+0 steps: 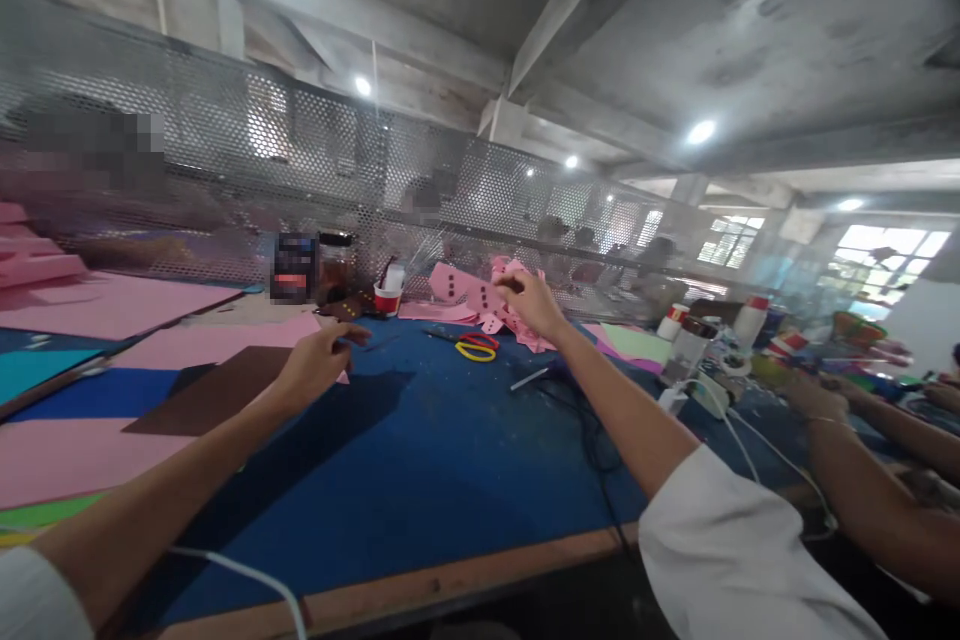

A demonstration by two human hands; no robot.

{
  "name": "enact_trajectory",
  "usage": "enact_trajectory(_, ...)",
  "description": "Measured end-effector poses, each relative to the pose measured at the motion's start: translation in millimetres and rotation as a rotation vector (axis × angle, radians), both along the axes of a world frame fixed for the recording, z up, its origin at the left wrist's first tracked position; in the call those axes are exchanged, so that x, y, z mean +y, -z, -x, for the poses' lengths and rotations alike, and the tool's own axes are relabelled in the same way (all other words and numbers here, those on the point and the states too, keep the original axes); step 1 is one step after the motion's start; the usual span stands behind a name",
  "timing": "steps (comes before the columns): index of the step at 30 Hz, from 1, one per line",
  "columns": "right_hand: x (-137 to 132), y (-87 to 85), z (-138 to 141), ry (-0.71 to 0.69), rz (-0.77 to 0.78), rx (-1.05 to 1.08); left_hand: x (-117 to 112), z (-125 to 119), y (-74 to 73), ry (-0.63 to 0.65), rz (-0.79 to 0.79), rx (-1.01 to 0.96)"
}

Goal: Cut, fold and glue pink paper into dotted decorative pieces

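My left hand [319, 358] reaches out over the blue table [420, 480], its fingers pinched on a small dark brown piece beside the brown foam sheet [217, 390]. Farther back, my right hand [534, 305] is closed on a small dark piece, held against a pile of pink foam cut-outs [480, 298] with dark dots. Scissors with yellow and red handles [475, 347] lie on the table just in front of that pile.
Pink foam sheets [112, 305] and green and teal ones cover the left. A red-and-white cup [388, 297] and a jar [334, 265] stand by the mesh fence [450, 190]. Black and white cables cross the right side. Another person's arms [862, 430] work among bottles at right.
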State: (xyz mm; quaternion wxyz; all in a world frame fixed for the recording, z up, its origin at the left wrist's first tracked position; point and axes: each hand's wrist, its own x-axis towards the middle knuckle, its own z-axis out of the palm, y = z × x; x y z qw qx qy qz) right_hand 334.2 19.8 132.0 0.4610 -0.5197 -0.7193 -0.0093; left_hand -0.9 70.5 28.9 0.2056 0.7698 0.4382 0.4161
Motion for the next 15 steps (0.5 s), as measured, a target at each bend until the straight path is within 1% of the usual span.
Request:
enact_trajectory(2,7.8,-21.4,-29.8,0.079,-0.02,-0.01,1.4,-0.4,0.9,-0.01,-0.001,0.03)
enact_trajectory(3,11.9,-29.5,-44.8,0.122,-0.026,-0.016,1.8,-0.4,1.2,-0.016,0.009,0.046)
enact_trajectory(4,16.1,-35.6,-59.4,0.168,-0.028,-0.02,1.9,-0.3,1.3,-0.018,0.022,0.057)
enact_trajectory(6,25.1,-42.2,-86.1,0.261,-0.023,-0.026,0.9,-0.5,1.3,-0.01,0.041,0.059)
enact_trajectory(8,34.8,-42.1,-108.4,0.329,0.001,-0.037,-0.4,-1.1,1.5,0.011,0.055,0.056)
enact_trajectory(10,45.5,-37.4,-125.8,0.369,0.042,-0.055,-0.4,-2.1,3.0,0.024,0.084,0.046)
enact_trajectory(15,73.4,-19.2,-151.9,0.388,0.132,-0.102,5.1,-1.3,9.5,0.032,0.098,0.03)
